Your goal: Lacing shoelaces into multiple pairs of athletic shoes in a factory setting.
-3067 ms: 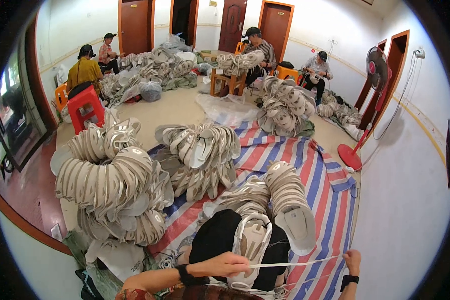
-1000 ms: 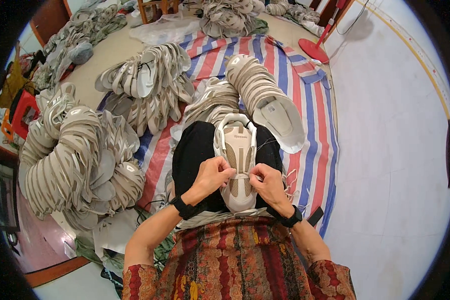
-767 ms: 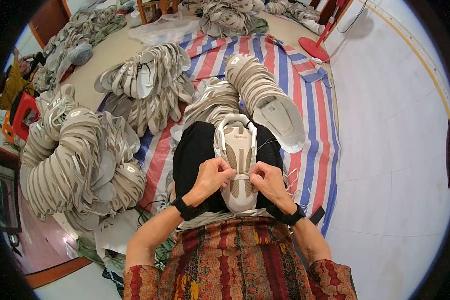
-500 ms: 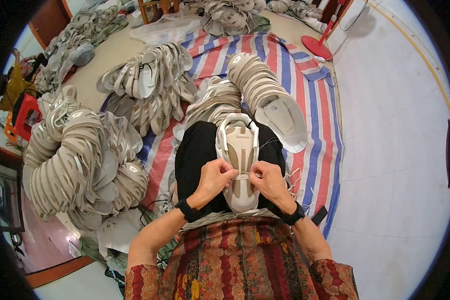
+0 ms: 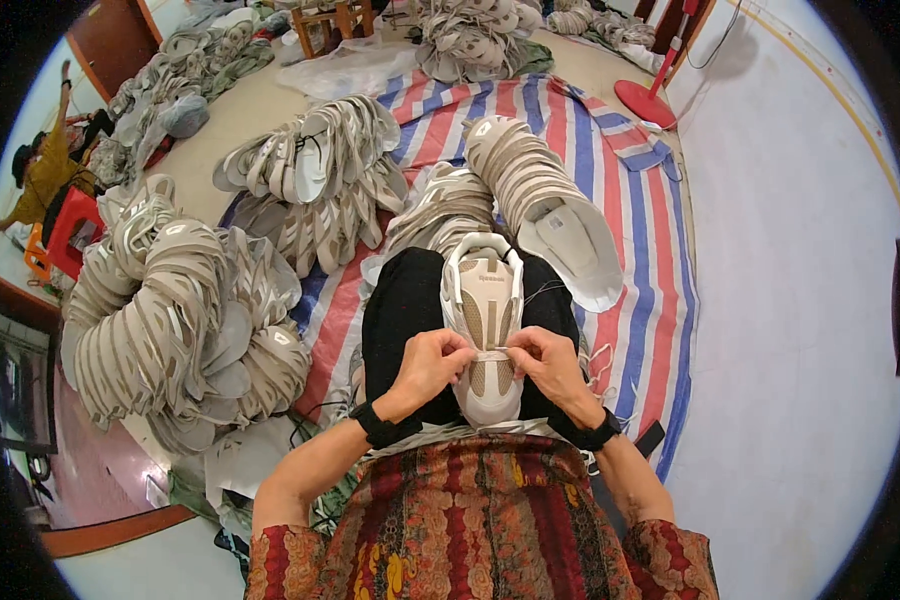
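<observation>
White-and-beige shoe upper (image 5: 483, 325) lying lengthwise on the person's black-trousered lap (image 5: 402, 310).

The left hand (image 5: 432, 365) and right hand (image 5: 542, 362) are both pinching a thin white lace (image 5: 492, 353) across its middle, fingertips pressed together; stacked beige uppers (image 5: 165, 320) are lying alongside on the striped tarpaulin (image 5: 650, 260).

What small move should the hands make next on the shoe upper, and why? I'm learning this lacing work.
Probably draw the lace snug: left hand and right hand each pinch an end of it across the shoe upper lying on the lap, and it spans the middle only.
</observation>
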A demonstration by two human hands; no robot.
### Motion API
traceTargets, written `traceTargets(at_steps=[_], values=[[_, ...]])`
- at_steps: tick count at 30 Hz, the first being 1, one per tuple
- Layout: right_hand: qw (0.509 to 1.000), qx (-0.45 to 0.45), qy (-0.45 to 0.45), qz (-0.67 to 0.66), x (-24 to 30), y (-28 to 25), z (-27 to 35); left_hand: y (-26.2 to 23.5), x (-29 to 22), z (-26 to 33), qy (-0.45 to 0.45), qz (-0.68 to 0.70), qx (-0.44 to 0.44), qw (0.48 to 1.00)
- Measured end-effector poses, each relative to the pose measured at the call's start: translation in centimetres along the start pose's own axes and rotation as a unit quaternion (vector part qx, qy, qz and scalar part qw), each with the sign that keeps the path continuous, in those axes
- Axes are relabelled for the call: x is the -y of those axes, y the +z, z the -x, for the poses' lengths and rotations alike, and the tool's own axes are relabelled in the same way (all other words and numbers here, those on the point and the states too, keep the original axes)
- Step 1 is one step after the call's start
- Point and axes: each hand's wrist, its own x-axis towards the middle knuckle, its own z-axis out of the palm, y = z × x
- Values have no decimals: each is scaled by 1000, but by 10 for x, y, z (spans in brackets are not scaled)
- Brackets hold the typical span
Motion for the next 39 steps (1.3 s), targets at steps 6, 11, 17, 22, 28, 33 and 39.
traceTargets(at_steps=[6, 11, 17, 22, 28, 33, 39], values=[[977, -20, -158, 140, -3, 9, -6, 7, 2, 5, 46, -77, 16, 996], [971, 1, -193, 139, -4, 9, -12, 7, 5, 4, 110, -111, 36, 987], [956, -2, -233, 177, -12, -1, -19, 24, -9, -1, 255, -254, -28, 932], [978, 66, -154, 124, -8, -6, -21, 3, -3, -7, 204, -240, 49, 948], [988, 119, -49, 84, -31, -23, -5, -131, 9, 77, 234, -503, -223, 802], [969, 198, -63, 133, -25, -22, -24, -244, 145, 131, -85, -598, -401, 689], [964, 254, 3, 79, -18, -40, -34, -105, 36, 38, 188, -425, -261, 846]])
